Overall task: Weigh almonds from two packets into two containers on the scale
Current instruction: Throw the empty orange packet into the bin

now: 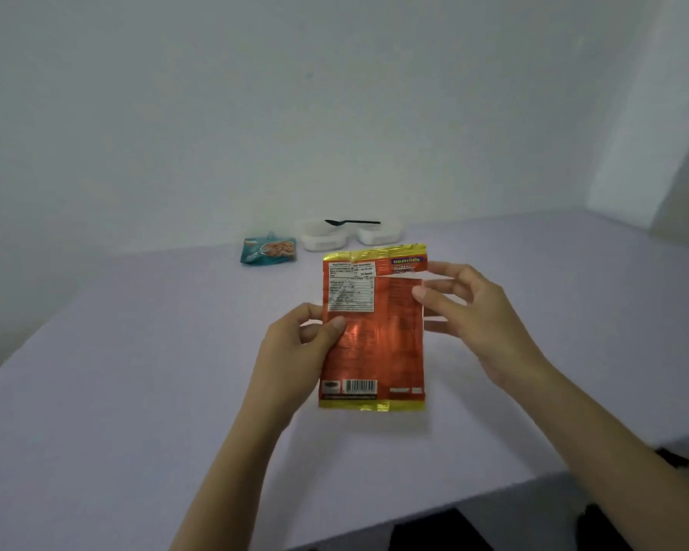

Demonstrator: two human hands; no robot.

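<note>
Orange packet (372, 332): we're holding it upright above the middle of the table (136, 391), back side toward us, nutrition label and barcode showing, yellow seals at top and bottom.
Tear: we're seeing a split running in from the packet's right edge just under the top seal; the top strip on that side is lifting away from the body.
Left hand (295, 351): we're pinching the packet's left edge about halfway up, thumb on the near face, fingers behind.
Right hand (470, 308): we're gripping the right side at the tear, fingertips on the torn top strip, thumb pressing the body just below it.
Teal packet (269, 251): it's lying flat near the table's far edge, left of the containers, nothing touching it.
Containers: we're seeing two white tubs side by side at the far edge by the wall, left container (322, 236) and right container (378, 234), just beside each other.
Spoon (353, 222): black, it's resting across the tops of both containers, bowl end over the left one.
Scale: we're not making one out in this view.
</note>
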